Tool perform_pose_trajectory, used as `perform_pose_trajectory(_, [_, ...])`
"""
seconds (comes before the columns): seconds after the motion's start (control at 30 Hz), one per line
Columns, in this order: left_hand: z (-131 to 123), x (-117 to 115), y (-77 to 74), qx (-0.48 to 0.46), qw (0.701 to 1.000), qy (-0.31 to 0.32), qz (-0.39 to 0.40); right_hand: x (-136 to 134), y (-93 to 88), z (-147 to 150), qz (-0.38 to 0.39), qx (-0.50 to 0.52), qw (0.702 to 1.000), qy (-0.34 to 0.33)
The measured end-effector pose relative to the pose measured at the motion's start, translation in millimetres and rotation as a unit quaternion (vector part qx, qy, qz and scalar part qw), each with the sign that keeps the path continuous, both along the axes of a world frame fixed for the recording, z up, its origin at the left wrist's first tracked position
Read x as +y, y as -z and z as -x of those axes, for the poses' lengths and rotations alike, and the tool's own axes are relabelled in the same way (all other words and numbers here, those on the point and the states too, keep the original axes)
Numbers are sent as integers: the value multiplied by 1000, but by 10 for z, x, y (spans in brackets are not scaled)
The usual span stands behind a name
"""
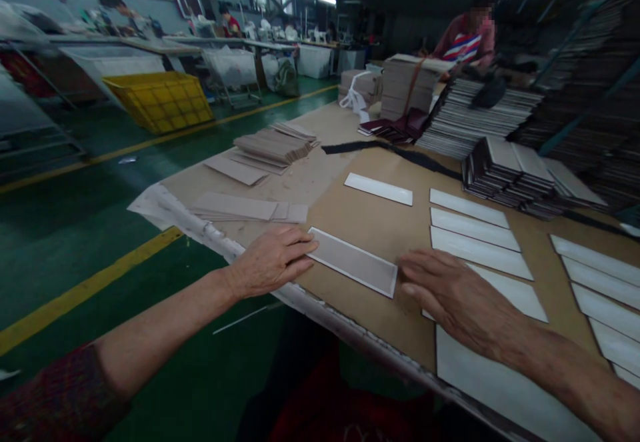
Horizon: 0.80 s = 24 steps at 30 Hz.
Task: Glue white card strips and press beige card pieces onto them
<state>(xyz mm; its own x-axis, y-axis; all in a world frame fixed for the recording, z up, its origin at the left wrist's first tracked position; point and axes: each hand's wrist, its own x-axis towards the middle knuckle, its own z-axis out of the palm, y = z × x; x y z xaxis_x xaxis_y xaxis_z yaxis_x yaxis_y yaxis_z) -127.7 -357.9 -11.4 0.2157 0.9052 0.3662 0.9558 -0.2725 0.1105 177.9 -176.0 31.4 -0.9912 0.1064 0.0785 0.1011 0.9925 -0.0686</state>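
Note:
A grey cardboard strip (353,260) lies flat on a slightly larger white-edged piece on the brown tabletop, leaving a thin pale border. My left hand (274,261) grips its left end, fingertips over the corner and thumb at the near edge. At the opposite end, my right hand (445,289) has its fingers stretched out, close beside the short edge; whether they touch it I cannot tell. Under and beyond that hand are glossy white strips (475,252) in a column. Another white strip (379,189) lies alone farther back.
Loose grey cardboard strips (240,206) and a cardboard pile (273,145) are at the left. Stacked dark-edged boards (515,169) stand at the back right, near a co-worker (467,39). More white strips (600,275) lie at the right. A yellow crate (160,101) sits on the green floor.

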Motion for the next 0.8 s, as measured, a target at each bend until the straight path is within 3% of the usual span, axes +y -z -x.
perform_pose_trajectory(0.13, [20, -12, 66, -40, 999, -9, -29, 9, 26, -21, 27, 14, 999, 13])
perform_pose_trajectory(0.37, [84, -70, 84, -76, 996, -24, -43, -530, 171, 69, 91, -43, 995, 27])
perform_pose_trajectory(0.57, [234, -78, 231, -70, 992, -74, -78, -605, 593, 383, -23, -13, 1000, -16])
perform_pose_trajectory(0.63, [267, -63, 240, -73, 991, -70, -92, -594, 652, 462, -58, 3, 998, -25])
perform_pose_trajectory(0.7, [280, -59, 237, -75, 990, -63, -105, -579, 593, 479, -88, 21, 995, -44])
perform_pose_trajectory(0.8, [280, -86, 279, -67, 989, -78, -103, -478, 293, 359, -113, 61, 990, -57])
